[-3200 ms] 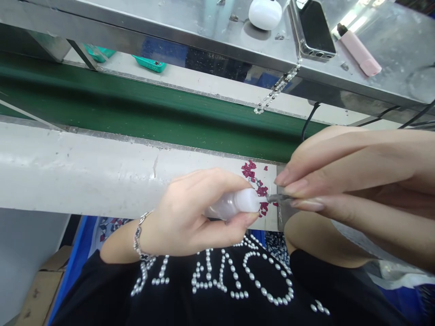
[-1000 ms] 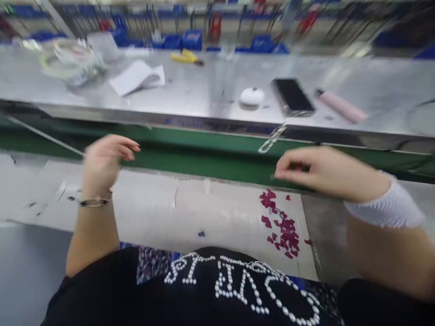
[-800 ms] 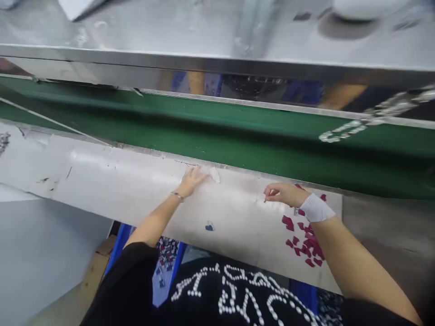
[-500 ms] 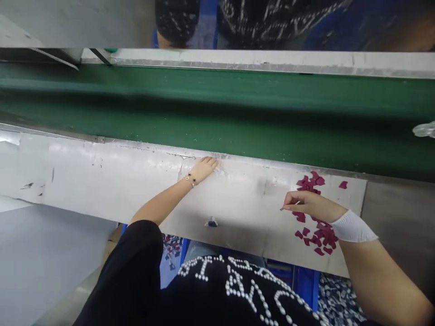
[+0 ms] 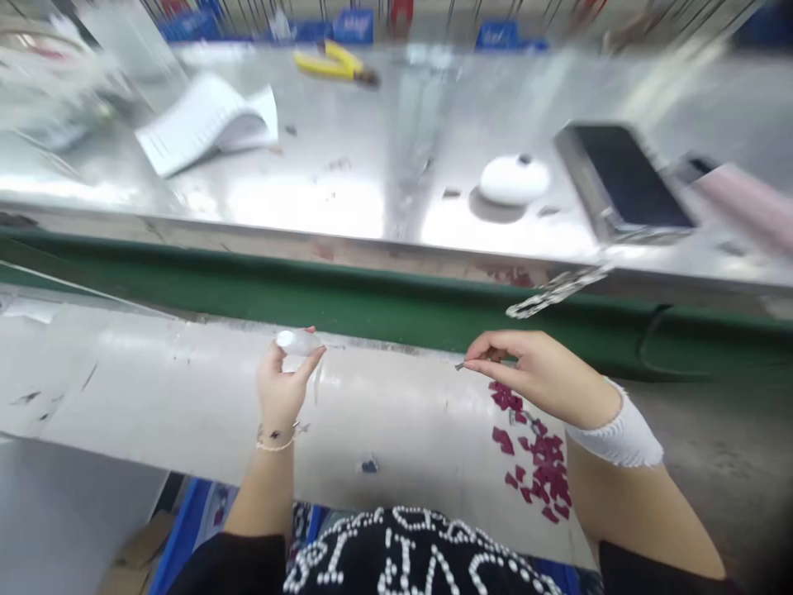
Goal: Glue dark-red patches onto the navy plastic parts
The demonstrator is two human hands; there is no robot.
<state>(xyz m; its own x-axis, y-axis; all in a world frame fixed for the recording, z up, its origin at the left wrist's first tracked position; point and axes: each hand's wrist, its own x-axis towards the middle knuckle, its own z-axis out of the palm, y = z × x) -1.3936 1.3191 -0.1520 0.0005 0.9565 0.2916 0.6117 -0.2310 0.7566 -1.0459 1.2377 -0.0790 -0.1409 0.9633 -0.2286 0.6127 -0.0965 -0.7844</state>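
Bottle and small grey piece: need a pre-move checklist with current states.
1. Bottle held in the left hand: ok.
2. Small grey piece pinched in the right hand: ok.
3. Bottle and grey piece apart: ok, a gap shows between the hands.
4. Bottle tip unblocked: cannot tell, too small and blurred.
5. White worktop free of loose bits: not ok, red pieces and a dark blue piece lie there.
6. Beaded strap off the bench edge: not ok, it hangs over.

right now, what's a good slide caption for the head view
Left hand holding a small whitish bottle, right hand pinching a tiny dark piece beside scattered maroon pieces on a pale worktop.
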